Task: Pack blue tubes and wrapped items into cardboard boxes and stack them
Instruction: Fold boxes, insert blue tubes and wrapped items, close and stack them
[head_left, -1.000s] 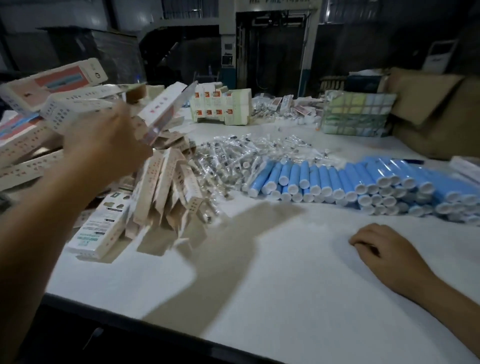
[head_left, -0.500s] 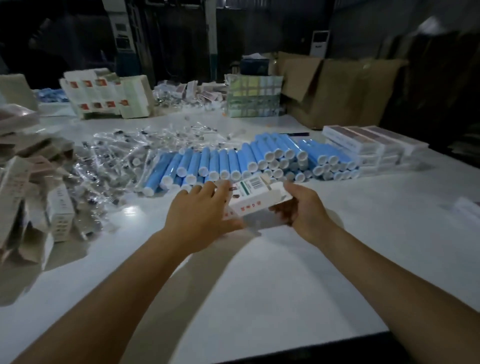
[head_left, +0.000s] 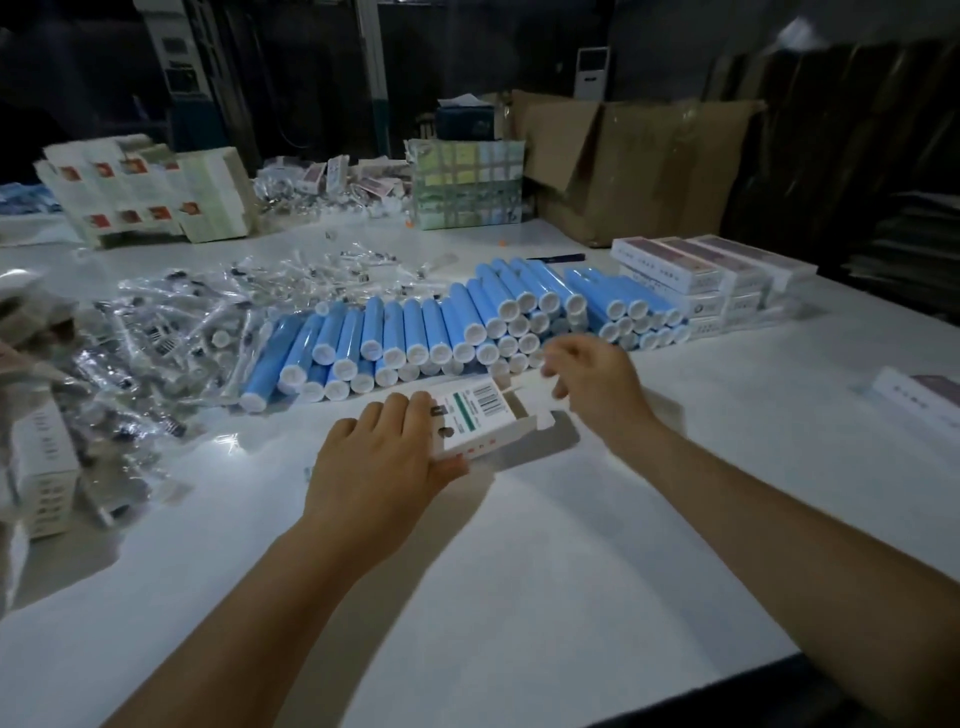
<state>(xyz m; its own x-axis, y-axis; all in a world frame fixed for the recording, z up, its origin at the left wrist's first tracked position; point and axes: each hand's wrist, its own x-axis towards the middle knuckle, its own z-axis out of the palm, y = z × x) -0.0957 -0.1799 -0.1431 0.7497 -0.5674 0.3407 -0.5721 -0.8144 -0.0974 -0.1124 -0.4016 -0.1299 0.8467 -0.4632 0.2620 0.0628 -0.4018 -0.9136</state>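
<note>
My left hand (head_left: 384, 457) grips a small white carton (head_left: 480, 418) with a green stripe and barcode, its right end flaps open, just above the white table (head_left: 597, 545). My right hand (head_left: 597, 384) hovers at the carton's open end with loosely curled fingers, holding nothing that I can see. Behind them lies a long pile of blue tubes (head_left: 467, 325) with white caps. Clear-wrapped items (head_left: 208, 322) are heaped to the left. Packed white cartons (head_left: 711, 275) are stacked at the right end of the tubes.
Flat and folded cartons (head_left: 44, 467) crowd the left edge. Leaflet stacks (head_left: 150, 192) and a taped bundle (head_left: 467, 184) stand at the back, beside a big brown cardboard box (head_left: 639, 161). Another carton (head_left: 919, 389) lies at far right.
The view swung right from the carton pile. My left hand brought a carton to the table's middle; my right hand met it, then let go as the end flaps came open.
</note>
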